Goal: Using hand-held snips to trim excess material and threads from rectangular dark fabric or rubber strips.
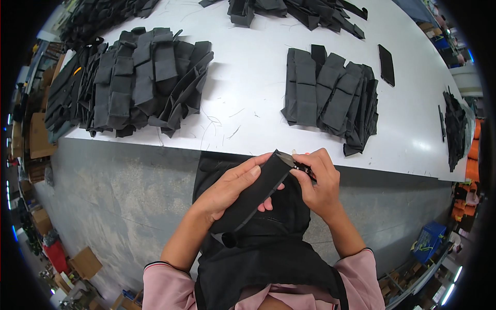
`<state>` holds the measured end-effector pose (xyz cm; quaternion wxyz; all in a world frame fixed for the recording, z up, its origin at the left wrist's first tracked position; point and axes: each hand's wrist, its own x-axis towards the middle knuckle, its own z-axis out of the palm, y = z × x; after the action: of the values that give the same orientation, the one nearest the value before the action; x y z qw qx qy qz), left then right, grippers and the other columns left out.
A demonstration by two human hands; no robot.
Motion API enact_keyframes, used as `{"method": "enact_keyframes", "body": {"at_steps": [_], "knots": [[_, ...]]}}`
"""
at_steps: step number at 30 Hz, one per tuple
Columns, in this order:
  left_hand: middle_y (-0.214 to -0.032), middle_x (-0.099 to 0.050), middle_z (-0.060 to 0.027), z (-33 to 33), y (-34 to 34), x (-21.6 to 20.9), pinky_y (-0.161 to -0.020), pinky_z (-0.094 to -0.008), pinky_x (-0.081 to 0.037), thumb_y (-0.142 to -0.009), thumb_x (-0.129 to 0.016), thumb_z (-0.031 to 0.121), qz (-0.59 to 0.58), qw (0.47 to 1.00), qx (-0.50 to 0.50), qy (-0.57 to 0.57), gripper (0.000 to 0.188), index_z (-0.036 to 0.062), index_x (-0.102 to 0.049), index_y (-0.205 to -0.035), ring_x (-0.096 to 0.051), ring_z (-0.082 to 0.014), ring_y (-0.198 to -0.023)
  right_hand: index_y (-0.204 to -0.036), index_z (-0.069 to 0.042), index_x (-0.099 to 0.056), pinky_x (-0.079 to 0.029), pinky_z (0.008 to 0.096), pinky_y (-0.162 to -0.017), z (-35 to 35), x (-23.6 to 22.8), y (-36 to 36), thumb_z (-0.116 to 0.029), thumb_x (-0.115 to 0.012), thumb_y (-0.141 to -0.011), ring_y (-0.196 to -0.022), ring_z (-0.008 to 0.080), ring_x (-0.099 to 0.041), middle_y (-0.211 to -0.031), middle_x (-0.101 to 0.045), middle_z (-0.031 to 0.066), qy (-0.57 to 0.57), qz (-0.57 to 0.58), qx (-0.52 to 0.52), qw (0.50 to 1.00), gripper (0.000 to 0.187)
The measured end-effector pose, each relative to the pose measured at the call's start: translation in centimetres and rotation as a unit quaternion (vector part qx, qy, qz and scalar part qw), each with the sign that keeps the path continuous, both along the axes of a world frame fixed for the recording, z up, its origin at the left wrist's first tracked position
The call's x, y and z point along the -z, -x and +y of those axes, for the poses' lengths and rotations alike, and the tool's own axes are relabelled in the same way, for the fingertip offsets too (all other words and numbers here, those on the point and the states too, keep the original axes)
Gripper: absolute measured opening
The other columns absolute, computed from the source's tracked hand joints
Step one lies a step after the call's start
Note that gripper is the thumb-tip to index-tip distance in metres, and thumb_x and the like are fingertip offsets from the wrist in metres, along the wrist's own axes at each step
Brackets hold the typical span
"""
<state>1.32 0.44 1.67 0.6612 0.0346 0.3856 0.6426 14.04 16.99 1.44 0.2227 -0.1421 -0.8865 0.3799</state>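
Observation:
Above my lap, my left hand (230,188) grips a folded black fabric strip (256,196), thumb on top and fingers curled beneath. The strip slants from lower left to upper right, and its lower end curls into a loop. Closed around small dark-handled thread snips (302,167), my right hand (321,187) is at the strip's upper end. The metal blades lie against the corner there; whether they are parted I cannot tell.
On the white table (243,93) lie a large pile of black fabric pieces (139,77) at left and a smaller pile (330,93) at right. A black phone (386,65), loose threads and dark scraps (454,129) lie there too. Cardboard boxes (85,263) stand on the left floor.

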Motion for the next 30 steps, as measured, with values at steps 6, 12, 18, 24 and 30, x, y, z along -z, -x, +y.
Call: {"method": "enact_keyframes", "body": {"at_steps": [6,12,18,24,30], "knots": [[-0.107,-0.060,-0.0228,-0.2,0.1,-0.1,-0.063,-0.0301,-0.053,-0.099,-0.042,0.030,0.028,0.999,-0.017,0.012,0.052,0.0014,-0.031,-0.141,-0.064,-0.0225,-0.072,-0.097,-0.002,-0.060,-0.043,0.0261,-0.053,-0.5,0.3,0.6,-0.001,-0.065,-0.078,-0.062,0.0149,-0.054,-0.079,-0.052,0.0056,0.118,-0.034,0.001,0.992,0.019],[-0.104,-0.061,-0.0221,-0.5,0.5,0.1,-0.064,-0.0310,-0.053,-0.099,-0.042,0.028,0.059,0.997,-0.012,0.042,0.051,0.0014,-0.031,-0.141,-0.064,-0.0227,-0.070,-0.103,0.000,-0.057,-0.043,0.0219,-0.056,-2.0,1.0,0.9,0.000,-0.063,-0.082,-0.063,0.0096,-0.052,-0.082,-0.054,0.0024,0.620,-0.023,0.066,0.782,0.022],[-0.105,-0.060,-0.0181,-0.9,1.1,0.0,-0.066,-0.0278,-0.053,-0.100,-0.038,0.025,0.021,0.999,0.028,0.016,0.049,0.0040,-0.028,-0.143,-0.063,-0.0186,-0.071,-0.092,-0.002,-0.063,-0.042,0.0227,-0.055,-0.3,0.6,0.9,0.002,-0.066,-0.074,-0.062,0.0120,-0.050,-0.078,-0.049,0.0065,0.121,-0.017,0.023,0.992,0.019],[-0.104,-0.061,-0.0198,-2.2,1.9,0.0,-0.064,-0.0281,-0.052,-0.100,-0.039,0.025,-0.036,0.998,0.041,0.015,0.050,0.0031,-0.028,-0.143,-0.063,-0.0207,-0.070,-0.094,-0.003,-0.063,-0.041,0.0231,-0.057,2.1,0.8,0.3,0.002,-0.069,-0.072,-0.067,0.0122,-0.051,-0.080,-0.051,0.0056,0.243,-0.025,0.008,0.970,0.023],[-0.103,-0.061,-0.0196,-1.8,2.0,-0.1,-0.063,-0.0279,-0.052,-0.099,-0.041,0.025,-0.053,0.997,0.064,0.000,0.051,0.0011,-0.027,-0.142,-0.063,-0.0203,-0.069,-0.094,-0.002,-0.066,-0.046,0.0289,-0.068,3.5,-1.3,1.7,-0.001,-0.071,-0.068,-0.077,0.0219,-0.056,-0.085,-0.061,0.0083,0.015,-0.028,-0.173,0.984,0.026]]}}
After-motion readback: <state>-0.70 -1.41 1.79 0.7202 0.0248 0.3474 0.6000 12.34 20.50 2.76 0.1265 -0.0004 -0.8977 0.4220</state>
